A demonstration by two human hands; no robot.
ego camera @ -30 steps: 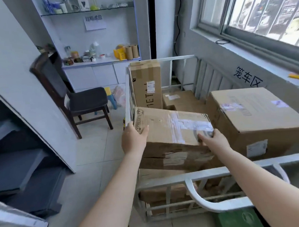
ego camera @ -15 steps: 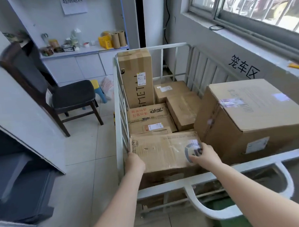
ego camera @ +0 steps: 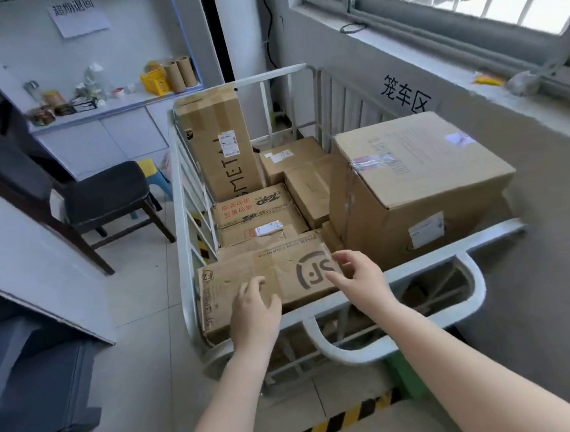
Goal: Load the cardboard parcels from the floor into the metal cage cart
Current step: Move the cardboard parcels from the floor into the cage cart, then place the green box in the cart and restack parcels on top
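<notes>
A flat cardboard parcel (ego camera: 234, 283) with a round dark logo lies in the near left corner of the white metal cage cart (ego camera: 184, 253). My left hand (ego camera: 253, 310) hovers over its near edge with fingers apart. My right hand (ego camera: 358, 278) is open just above its right end, by the logo. A large box (ego camera: 419, 183) fills the cart's right side. A tall box (ego camera: 218, 147) stands upright at the far left, with several smaller parcels (ego camera: 260, 213) between.
A dark chair (ego camera: 103, 197) stands left of the cart on the tiled floor. A white counter (ego camera: 109, 109) with small items is behind it. A grey wall and windowsill (ego camera: 466, 64) run along the right. Black-yellow floor tape (ego camera: 348, 415) lies near my feet.
The parcel went from held above the cart to lying in its near left corner. Both hands have let go and lifted off it.
</notes>
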